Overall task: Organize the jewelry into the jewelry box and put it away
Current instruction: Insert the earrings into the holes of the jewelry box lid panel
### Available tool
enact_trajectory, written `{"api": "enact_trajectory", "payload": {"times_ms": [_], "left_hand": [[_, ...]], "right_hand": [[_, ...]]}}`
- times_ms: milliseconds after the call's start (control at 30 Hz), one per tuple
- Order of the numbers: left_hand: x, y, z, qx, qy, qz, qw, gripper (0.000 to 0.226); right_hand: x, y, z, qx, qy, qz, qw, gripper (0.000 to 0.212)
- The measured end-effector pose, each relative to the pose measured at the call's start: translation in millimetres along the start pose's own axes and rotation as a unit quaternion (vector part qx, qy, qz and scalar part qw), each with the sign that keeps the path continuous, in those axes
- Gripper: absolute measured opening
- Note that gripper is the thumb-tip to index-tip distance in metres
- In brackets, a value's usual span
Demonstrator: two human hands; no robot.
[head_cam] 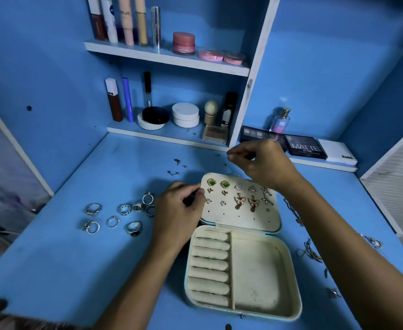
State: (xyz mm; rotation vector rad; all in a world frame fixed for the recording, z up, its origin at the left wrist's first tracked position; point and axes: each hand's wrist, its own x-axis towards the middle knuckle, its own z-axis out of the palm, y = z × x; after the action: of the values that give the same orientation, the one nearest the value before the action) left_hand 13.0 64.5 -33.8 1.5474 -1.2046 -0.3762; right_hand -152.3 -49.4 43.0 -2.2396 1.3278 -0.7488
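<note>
Head view: earrings going onto the lid panel of the open cream, rounded-rectangle jewelry box point(262, 267) on the blue tabletop point(64, 258).

The left hand point(179, 210) curls its fingers at the lid's left edge, likely steadying it; the right hand point(260, 163) pinches something tiny above, too small to identify. Paired earrings point(239, 194) fill the lid's upper rows. The ring rolls and side compartment lie empty, silver rings point(114, 216) waiting left, chains point(312, 252) right.

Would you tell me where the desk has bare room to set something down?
Bare desk lies left of the jewelry box, in front of the rings. More lies behind the rings, left of the loose studs. It is crowded right of the box, where chains lie.
</note>
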Motion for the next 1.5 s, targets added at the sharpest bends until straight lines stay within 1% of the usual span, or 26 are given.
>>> {"api": "enact_trajectory", "payload": {"times_ms": [167,333,467,600,700,800,1133,1267,1433,1500], "left_hand": [[-0.3,2.3,0.4,-0.005,0.005,-0.002,1.000,0.010],[0.6,0.6,0.9,-0.003,0.007,0.004,1.000,0.010],[1.6,0.6,2.5,0.004,0.013,0.011,1.000,0.019],[1.2,1.3,2.4,0.003,0.013,0.006,1.000,0.019],[0.7,2.1,1.9,0.001,0.012,0.005,1.000,0.017],[0.8,2.6,1.5,0.002,0.015,0.007,1.000,0.013],[0.6,3.0,1.0,0.006,0.016,0.013,1.000,0.013],[0.3,2.6,-0.1,0.012,0.014,0.019,1.000,0.008],[0.2,3.4,-0.3,0.006,0.017,0.014,1.000,0.010],[0.2,3.7,-0.2,0.004,0.015,0.013,1.000,0.010]], "right_hand": [[37.7,-10.6,28.2,-0.003,-0.087,-0.026,0.996,0.009],[64.1,-26.7,54.6,-0.037,-0.159,-0.071,0.984,0.013],[74.5,-42.7,71.2,-0.049,-0.200,-0.089,0.975,0.013],[82.4,-53.4,81.5,-0.058,-0.249,-0.091,0.963,0.012],[85.4,-56.2,85.6,-0.079,-0.266,-0.088,0.957,0.011],[85.5,-58.0,88.6,-0.084,-0.269,-0.088,0.955,0.011],[82.7,-58.7,93.3,-0.078,-0.255,-0.085,0.960,0.008],[82.7,-59.8,91.6,-0.057,-0.256,-0.071,0.962,0.008],[81.6,-57.8,78.8,-0.026,-0.214,-0.060,0.975,0.010],[79.3,-55.0,70.5,0.015,-0.197,-0.048,0.979,0.008]]}}
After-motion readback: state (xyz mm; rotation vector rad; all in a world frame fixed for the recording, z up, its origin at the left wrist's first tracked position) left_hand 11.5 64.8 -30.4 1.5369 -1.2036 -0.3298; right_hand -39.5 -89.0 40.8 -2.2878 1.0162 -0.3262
